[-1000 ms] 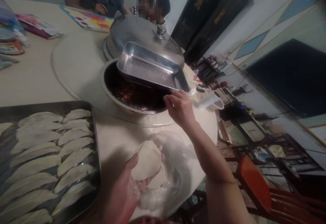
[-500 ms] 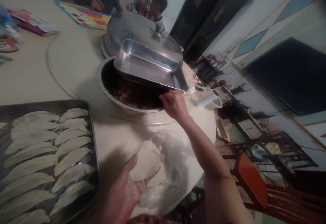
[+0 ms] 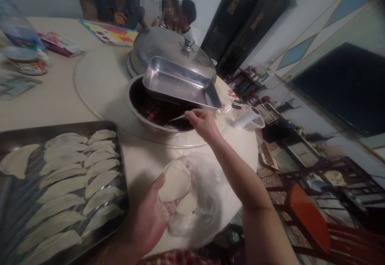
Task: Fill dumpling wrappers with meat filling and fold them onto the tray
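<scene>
My left hand is closed around the edge of a round dumpling wrapper, which lies on its fingers. Just below it, another wrapper rests on a clear plastic bag dusted with flour. My right hand pinches a thin metal utensil over the rim of a steel bowl. Dark filling sits in the bowl; the utensil's far end is too dim to make out. To the left, a metal tray bears rows of folded dumplings.
A ridged steel pan leans across the bowl's far side, against a large lidded steamer. People sit beyond the table. A bottle and jar stand far left. An orange chair is at right.
The view has shifted left, bringing more of the tray and a jar into sight. My right hand has drawn slightly out of the bowl, so the thin utensil shows. My left hand keeps the wrapper.
</scene>
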Motion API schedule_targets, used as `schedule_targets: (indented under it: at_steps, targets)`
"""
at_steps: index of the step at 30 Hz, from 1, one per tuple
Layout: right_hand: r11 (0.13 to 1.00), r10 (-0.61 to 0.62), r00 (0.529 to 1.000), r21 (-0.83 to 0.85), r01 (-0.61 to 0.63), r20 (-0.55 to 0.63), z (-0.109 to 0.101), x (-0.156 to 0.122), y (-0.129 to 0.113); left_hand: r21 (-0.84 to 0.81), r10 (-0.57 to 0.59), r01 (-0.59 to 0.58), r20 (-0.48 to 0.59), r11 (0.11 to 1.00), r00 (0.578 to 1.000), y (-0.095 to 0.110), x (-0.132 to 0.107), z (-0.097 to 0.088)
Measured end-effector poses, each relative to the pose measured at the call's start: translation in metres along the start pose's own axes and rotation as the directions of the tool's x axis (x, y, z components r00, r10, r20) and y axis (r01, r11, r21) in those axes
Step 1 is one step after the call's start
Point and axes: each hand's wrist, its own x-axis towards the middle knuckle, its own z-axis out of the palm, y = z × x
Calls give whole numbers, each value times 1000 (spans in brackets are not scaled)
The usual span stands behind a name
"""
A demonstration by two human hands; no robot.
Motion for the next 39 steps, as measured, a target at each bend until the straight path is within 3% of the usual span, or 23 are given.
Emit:
schedule_targets:
  at_steps: [3, 7, 11, 16, 21, 26, 31, 34, 39]
  targets:
    - [948, 161, 982, 291, -126, -99, -6, -2, 1, 30, 46, -46, 4, 998, 999, 2, -1, 2]
    - [770, 339, 939, 591, -241, -58, -20, -11, 11, 15, 87, -87, 13, 996, 996, 6, -1, 6]
    - [695, 358, 933, 676, -245, -30, -38, -35, 17, -18, 133, -133, 27, 991, 991, 10, 1, 11]
    - [666, 299, 953, 726, -168, -54, -54, -92, 18, -48, 193, -192, 16, 980, 981, 12, 5, 11]
    - [777, 224, 962, 624, -80, -156, -47, -144, 27, -13, 162, -161, 51, 987, 985, 12, 7, 8]
    - [863, 161, 961, 505, -26, -225, -39, -168, 49, 19, 115, -116, 45, 993, 992, 9, 6, 8]
    - [954, -113, 945, 233, 190, -307, -45, -173, 58, 55, 122, -124, 33, 991, 992, 5, 7, 8]
    - [944, -310, 904, 18, 330, -295, -49, -176, 53, 49, 139, -140, 21, 989, 990, 5, 9, 7]
    - [805, -584, 789, -256, 534, -191, -52, -184, 39, 67, 168, -168, 10, 984, 986, 4, 9, 7]
